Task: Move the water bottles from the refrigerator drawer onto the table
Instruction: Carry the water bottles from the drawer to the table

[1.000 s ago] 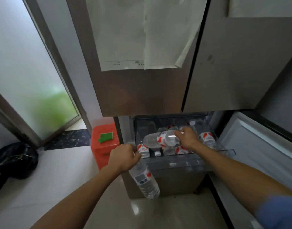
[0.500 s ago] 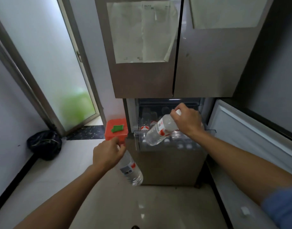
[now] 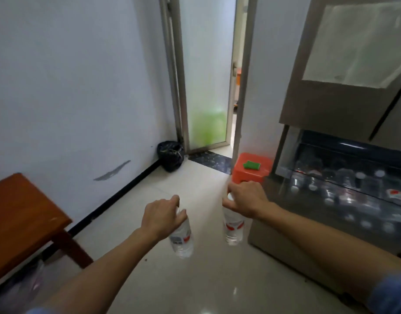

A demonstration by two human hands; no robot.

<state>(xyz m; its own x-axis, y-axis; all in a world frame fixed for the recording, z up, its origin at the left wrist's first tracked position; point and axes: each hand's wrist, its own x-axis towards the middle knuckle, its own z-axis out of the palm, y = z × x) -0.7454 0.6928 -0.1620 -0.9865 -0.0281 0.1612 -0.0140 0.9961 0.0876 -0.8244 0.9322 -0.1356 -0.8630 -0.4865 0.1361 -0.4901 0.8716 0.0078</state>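
Note:
My left hand (image 3: 161, 215) grips the neck of a clear water bottle (image 3: 182, 240) that hangs down over the floor. My right hand (image 3: 244, 200) grips a second water bottle (image 3: 233, 227) by its top, also hanging upright. Both bottles have red and white labels. The open refrigerator drawer (image 3: 344, 191) is at the right, with several more bottles lying inside. A corner of the brown wooden table (image 3: 20, 218) shows at the left edge, left of my left hand.
An orange stool (image 3: 251, 169) with a green sponge stands beside the refrigerator. A black bag (image 3: 171, 158) sits in the corner by a frosted glass door (image 3: 206, 82). Pale tiled floor (image 3: 195, 279) lies between the refrigerator and the table.
My right hand lifted a bottle out of the drawer and lowered it beside the one in my left hand. My view swung left, away from the refrigerator toward the table.

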